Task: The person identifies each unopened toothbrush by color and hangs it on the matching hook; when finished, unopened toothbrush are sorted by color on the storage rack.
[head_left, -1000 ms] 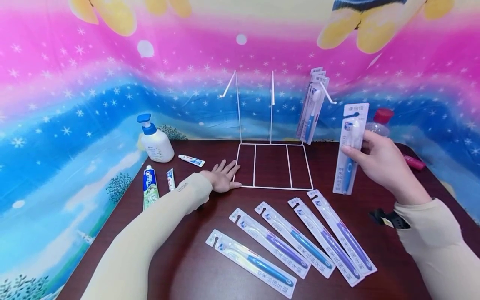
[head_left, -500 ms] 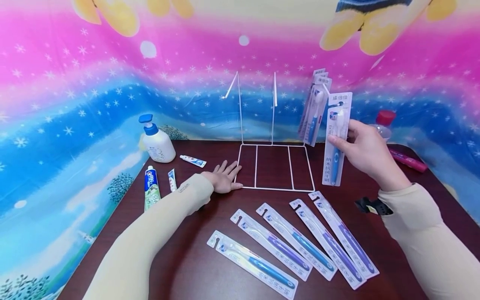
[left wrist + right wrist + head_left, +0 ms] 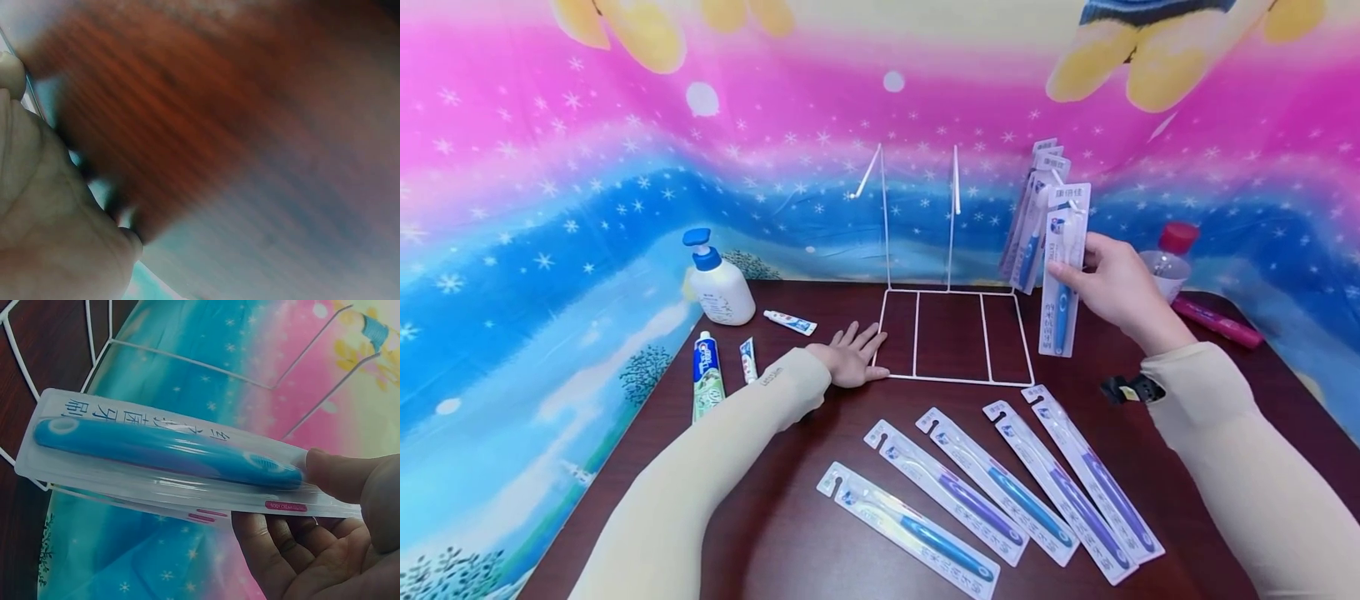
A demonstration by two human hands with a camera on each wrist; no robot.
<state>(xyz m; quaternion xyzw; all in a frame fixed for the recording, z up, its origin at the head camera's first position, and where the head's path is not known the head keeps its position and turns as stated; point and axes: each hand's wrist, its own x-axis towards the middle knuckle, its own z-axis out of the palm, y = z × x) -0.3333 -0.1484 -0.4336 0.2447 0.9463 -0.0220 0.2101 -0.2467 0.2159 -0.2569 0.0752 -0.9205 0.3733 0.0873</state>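
Note:
My right hand [image 3: 1123, 287] pinches a blue toothbrush in its blister pack [image 3: 1063, 308] between thumb and fingers. The pack is upright at the tip of the right hook of a white wire rack [image 3: 955, 381]; whether the hook passes through its slot cannot be told. Several packed toothbrushes [image 3: 1028, 242] hang behind it on that hook. In the right wrist view the held pack [image 3: 156, 453] lies across the picture, thumb on its edge. My left hand [image 3: 850, 357], fingers spread, rests on the left side of the rack's base. The left wrist view shows its palm [image 3: 50, 219].
Several packed toothbrushes, one a blue-handled one [image 3: 910, 529], lie fanned on the dark table [image 3: 790, 517]. On the left are a pump bottle [image 3: 724, 287], a large toothpaste tube [image 3: 707, 375] and two small tubes [image 3: 790, 322]. A red-capped bottle [image 3: 1168, 265] and a pink tube [image 3: 1217, 321] stand behind my right hand.
My right hand has carried the packed toothbrush left and slightly up, from beside the rack to the right hook. The left hand stays on the rack's base.

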